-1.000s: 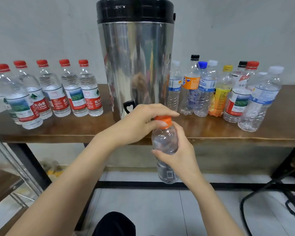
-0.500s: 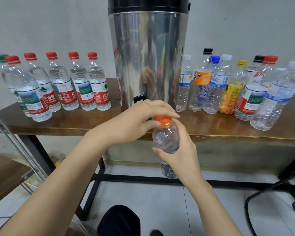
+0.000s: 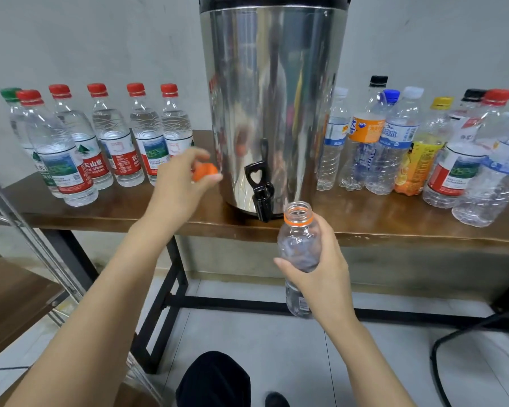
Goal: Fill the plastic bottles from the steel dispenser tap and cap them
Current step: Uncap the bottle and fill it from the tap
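Observation:
A tall steel dispenser (image 3: 272,98) stands on the brown table (image 3: 379,221), its black tap (image 3: 260,189) hanging over the front edge. My right hand (image 3: 321,274) grips a clear, empty, uncapped bottle (image 3: 299,245) with an orange neck ring, held upright just right of and below the tap. My left hand (image 3: 185,177) holds the orange cap (image 3: 205,171) in its fingers, above the table to the left of the dispenser.
Several filled bottles with red caps (image 3: 112,136) stand in a row left of the dispenser. Several empty mixed bottles (image 3: 423,145) crowd the right side. A metal rack and wooden shelf (image 3: 15,289) sit at lower left; black cables (image 3: 467,333) lie on the floor at right.
My left hand has taken the orange cap off the bottle and moved it left over the table. My right hand has shifted the open bottle a little right of the tap.

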